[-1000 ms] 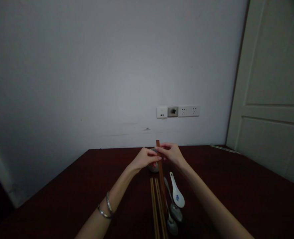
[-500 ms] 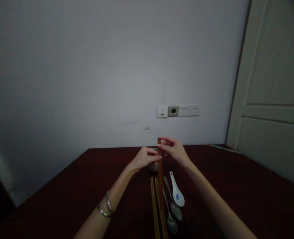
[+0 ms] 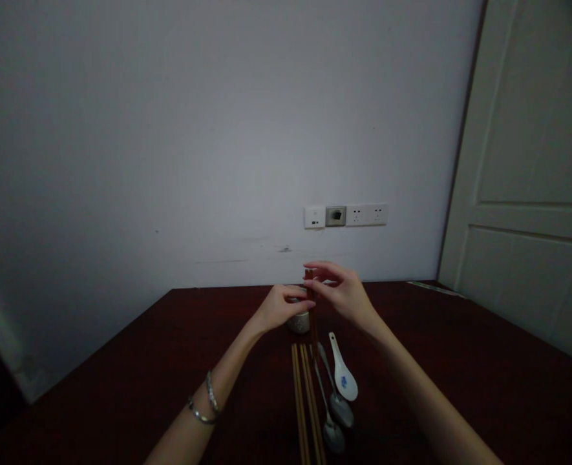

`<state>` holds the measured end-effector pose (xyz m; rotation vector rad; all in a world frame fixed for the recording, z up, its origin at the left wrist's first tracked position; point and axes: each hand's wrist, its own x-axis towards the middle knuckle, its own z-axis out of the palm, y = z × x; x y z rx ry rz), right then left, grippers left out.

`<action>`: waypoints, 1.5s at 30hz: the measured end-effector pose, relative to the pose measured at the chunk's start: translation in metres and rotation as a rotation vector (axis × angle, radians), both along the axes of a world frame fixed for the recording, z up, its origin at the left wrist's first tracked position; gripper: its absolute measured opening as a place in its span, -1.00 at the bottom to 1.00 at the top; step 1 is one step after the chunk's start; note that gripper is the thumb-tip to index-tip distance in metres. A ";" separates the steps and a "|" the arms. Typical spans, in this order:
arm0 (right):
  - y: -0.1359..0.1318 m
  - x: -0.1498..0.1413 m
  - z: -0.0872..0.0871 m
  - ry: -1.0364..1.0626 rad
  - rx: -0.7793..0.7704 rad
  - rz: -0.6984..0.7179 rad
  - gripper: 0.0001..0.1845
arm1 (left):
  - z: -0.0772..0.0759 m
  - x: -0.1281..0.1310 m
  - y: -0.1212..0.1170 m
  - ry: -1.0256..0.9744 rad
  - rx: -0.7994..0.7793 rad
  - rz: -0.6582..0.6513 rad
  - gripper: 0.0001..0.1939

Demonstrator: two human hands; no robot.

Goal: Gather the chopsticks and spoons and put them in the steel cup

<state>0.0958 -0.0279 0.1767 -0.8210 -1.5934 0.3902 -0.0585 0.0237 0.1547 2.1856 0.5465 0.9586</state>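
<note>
A pair of reddish-brown chopsticks (image 3: 313, 326) stands nearly upright above the table in my two hands. My left hand (image 3: 280, 307) pinches them partway down between thumb and fingers. Higher up, my right hand (image 3: 342, 292) grips them close to the top ends, thumb on the near side. Behind my left fingers is a grey patterned cup (image 3: 299, 323), its upper part mostly hidden. Lighter wooden chopsticks (image 3: 301, 403) lie lengthwise in front of me. To their right are two metal spoons (image 3: 340, 410) and a white soup spoon (image 3: 345, 381) with a blue mark.
The dark red table (image 3: 208, 361) meets a pale wall (image 3: 218, 142) at its far edge. Sockets and switches (image 3: 346, 216) sit low on that wall. A panelled door (image 3: 532, 161) rises at the right. A thin strip (image 3: 435, 289) lies near the far right edge.
The reddish-brown chopsticks have swung more upright, and their lower ends have moved away from me. My right hand has risen slightly to their tops; my left hand has stayed about in place.
</note>
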 end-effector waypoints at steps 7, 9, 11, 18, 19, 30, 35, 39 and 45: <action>0.004 0.001 -0.004 0.018 -0.003 -0.029 -0.75 | 0.001 -0.002 -0.002 0.047 -0.057 -0.002 -0.75; 0.004 0.001 -0.004 0.026 -0.009 -0.042 -0.74 | 0.000 -0.001 -0.002 0.037 -0.069 -0.014 -0.76; 0.005 0.002 -0.004 0.033 -0.016 -0.058 -0.73 | -0.001 0.000 -0.001 0.024 -0.076 -0.026 -0.77; 0.007 0.004 -0.005 0.044 -0.046 -0.078 -0.70 | -0.002 0.002 0.000 0.053 -0.076 -0.017 -0.76; 0.007 0.004 -0.005 0.047 -0.051 -0.081 -0.70 | -0.002 0.002 0.000 0.051 -0.075 -0.018 -0.76; 0.006 0.004 -0.005 0.055 -0.072 -0.097 -0.70 | -0.006 0.004 0.003 0.033 -0.094 -0.004 -0.80; 0.006 0.003 -0.005 0.061 -0.082 -0.088 -0.67 | -0.005 0.005 0.002 0.017 -0.129 0.002 -0.81; 0.006 0.003 -0.005 0.068 -0.075 -0.104 -0.66 | -0.007 0.005 0.002 0.020 -0.188 -0.067 -0.81; 0.005 0.004 -0.003 0.065 -0.054 -0.098 -0.68 | -0.010 0.006 0.001 0.037 -0.207 -0.086 -0.81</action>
